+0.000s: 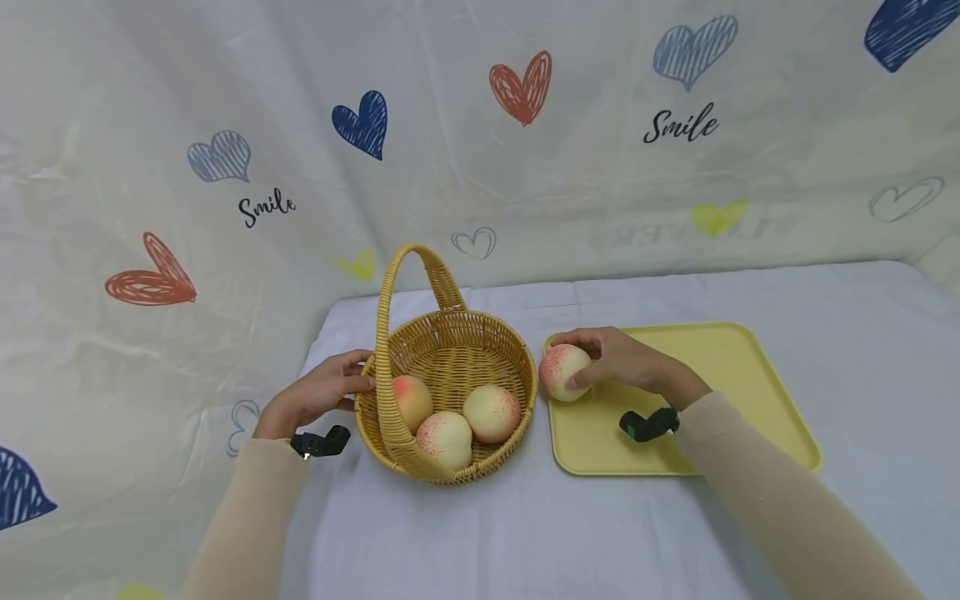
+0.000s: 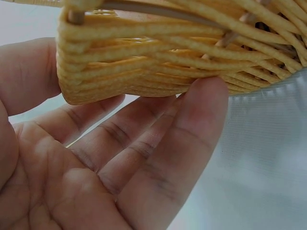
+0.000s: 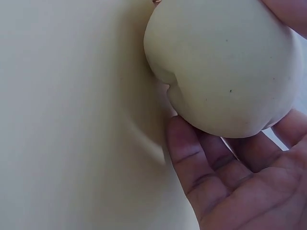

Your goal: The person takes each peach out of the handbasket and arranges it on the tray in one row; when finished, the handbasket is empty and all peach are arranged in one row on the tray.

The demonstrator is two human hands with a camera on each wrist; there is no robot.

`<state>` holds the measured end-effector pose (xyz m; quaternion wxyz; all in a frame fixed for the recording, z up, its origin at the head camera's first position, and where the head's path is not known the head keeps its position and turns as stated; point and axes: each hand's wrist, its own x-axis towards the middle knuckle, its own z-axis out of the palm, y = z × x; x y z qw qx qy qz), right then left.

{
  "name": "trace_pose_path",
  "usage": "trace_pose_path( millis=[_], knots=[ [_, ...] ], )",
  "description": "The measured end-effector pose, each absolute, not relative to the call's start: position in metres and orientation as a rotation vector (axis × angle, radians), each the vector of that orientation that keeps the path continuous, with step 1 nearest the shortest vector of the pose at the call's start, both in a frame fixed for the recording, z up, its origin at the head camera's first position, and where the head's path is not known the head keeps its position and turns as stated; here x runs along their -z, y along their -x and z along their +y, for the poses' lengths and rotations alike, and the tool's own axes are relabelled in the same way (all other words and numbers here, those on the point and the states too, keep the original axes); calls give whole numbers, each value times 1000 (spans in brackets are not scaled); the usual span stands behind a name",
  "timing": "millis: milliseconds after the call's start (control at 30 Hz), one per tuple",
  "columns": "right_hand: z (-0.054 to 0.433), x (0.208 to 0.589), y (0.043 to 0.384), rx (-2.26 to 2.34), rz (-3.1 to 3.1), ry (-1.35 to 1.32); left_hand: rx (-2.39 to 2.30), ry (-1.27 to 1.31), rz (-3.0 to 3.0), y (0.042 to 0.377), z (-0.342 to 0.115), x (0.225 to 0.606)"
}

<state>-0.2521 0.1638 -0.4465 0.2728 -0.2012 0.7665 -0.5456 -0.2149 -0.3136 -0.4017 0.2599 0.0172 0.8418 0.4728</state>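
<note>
My right hand [image 1: 617, 360] grips a pale peach with red speckles [image 1: 562, 372] over the left edge of the yellow tray [image 1: 735, 350]. The right wrist view shows the peach [image 3: 225, 67] close up, fingers along its lower side and the thumb opposite. On the left, my left hand [image 1: 322, 392] holds the side of a round wicker basket [image 1: 480, 329] near the foot of its tall handle. Its fingers [image 2: 204, 110] lie against the weave [image 2: 139, 57] in the left wrist view. Three peaches sit in the basket, one of them [image 1: 491, 413] at the right; the handle partly covers another [image 1: 412, 402].
Basket and tray stand side by side on a white-covered table [image 1: 525, 533], a narrow gap between them. A pale curtain [image 1: 585, 183] printed with hearts hangs behind the table and down its left side. The basket handle [image 1: 384, 333] arches well above the rim.
</note>
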Motion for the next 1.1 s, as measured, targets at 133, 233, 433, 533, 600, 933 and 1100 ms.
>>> trace_pose_path(
  millis=[133,233,433,533,600,933,1100],
  knots=[
    [165,448,252,1473,2056,568,-1286,-48,2269,215,-314,402],
    [165,449,252,1483,2042,564,-1293,-56,2258,215,-316,402],
    [166,450,253,1491,2024,558,-1300,-62,2245,216,-316,402],
    [167,450,254,1500,2014,563,-1297,-59,2246,216,-315,402],
    [167,450,254,1508,2008,566,-1295,-55,2248,216,-314,403],
    [171,451,255,1525,1972,573,-1308,-53,2248,216,-313,403],
    [171,452,255,1538,1934,586,-1292,-54,2255,215,-313,402]
  ],
)
